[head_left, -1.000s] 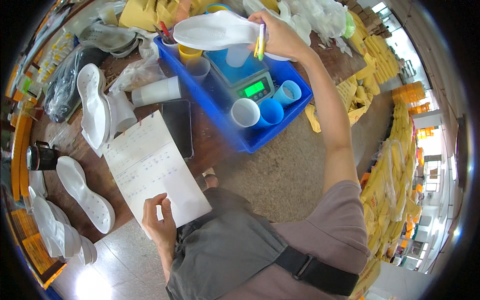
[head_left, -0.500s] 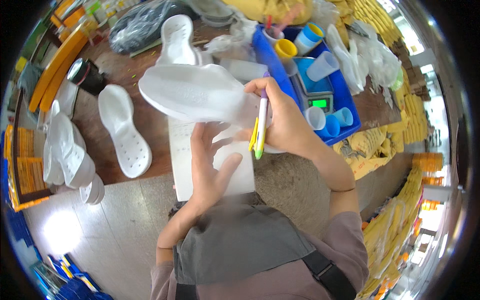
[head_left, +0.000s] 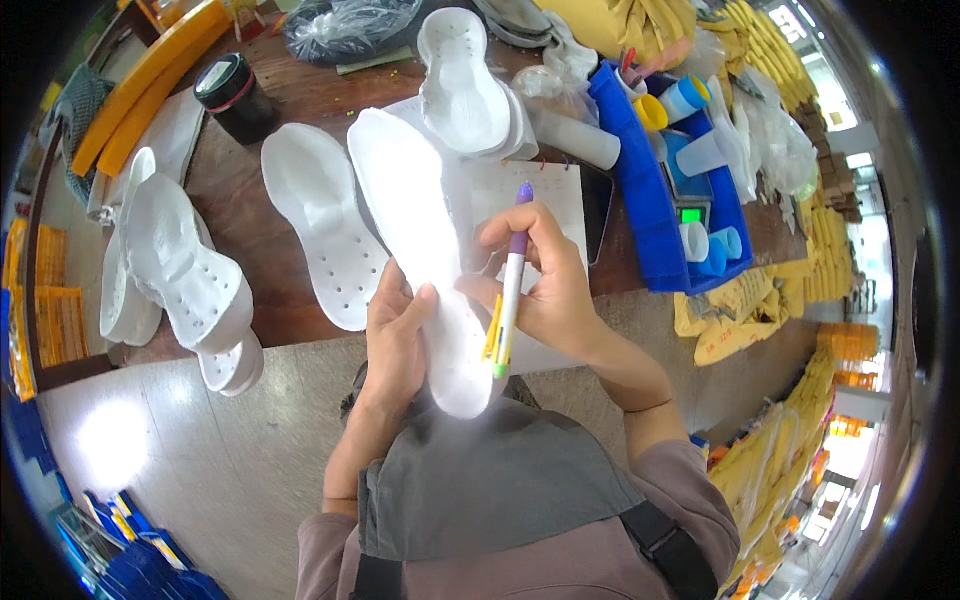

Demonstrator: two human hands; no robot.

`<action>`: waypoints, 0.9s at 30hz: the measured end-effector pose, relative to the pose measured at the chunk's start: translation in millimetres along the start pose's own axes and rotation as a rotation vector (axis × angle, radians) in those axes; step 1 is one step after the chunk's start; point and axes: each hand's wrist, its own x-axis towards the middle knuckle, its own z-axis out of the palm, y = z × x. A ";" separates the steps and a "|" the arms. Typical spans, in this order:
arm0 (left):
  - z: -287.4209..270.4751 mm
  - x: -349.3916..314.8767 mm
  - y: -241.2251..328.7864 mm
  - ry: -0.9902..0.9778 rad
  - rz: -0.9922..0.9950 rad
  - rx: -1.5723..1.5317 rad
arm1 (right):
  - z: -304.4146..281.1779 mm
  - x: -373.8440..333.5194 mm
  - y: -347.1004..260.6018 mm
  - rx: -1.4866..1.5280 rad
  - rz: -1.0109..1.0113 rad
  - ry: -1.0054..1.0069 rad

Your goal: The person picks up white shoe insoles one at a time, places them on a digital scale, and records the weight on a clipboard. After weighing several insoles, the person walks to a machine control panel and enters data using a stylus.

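Observation:
A white foam shoe piece, long and sole-shaped, is tilted lengthwise in front of me, its upper part glaring bright. My left hand grips its left edge, thumb on the face. Held among the fingers of my right hand is a pen with a purple tip, white barrel, yellow clip and green end. Those right fingers are bent close to the piece's right edge; whether they touch it I cannot tell. Beneath lies an open notebook, partly hidden by the piece and my hand.
White shoe pieces with holes lie left on the brown table: one beside the held piece, several stacked at the edge. Another lies behind. A black jar stands left. A blue bin with cups and a scale is right.
The shoe piece has turned from crosswise to lengthwise and come nearer to me. My left hand, open beneath it before, now grips it. The pen stays in my right hand. The view has shifted.

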 end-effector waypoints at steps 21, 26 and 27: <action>-63.0 17.2 31.2 -0.239 -0.229 -0.129 | 43.5 -34.2 -30.2 -0.311 -0.293 0.176; -80.9 21.6 36.3 -0.330 -0.223 -0.331 | 5.1 -50.5 7.8 -0.245 -0.098 0.498; -82.7 20.4 36.2 -0.290 -0.189 -0.287 | -5.2 -53.7 16.6 -0.196 -0.001 0.560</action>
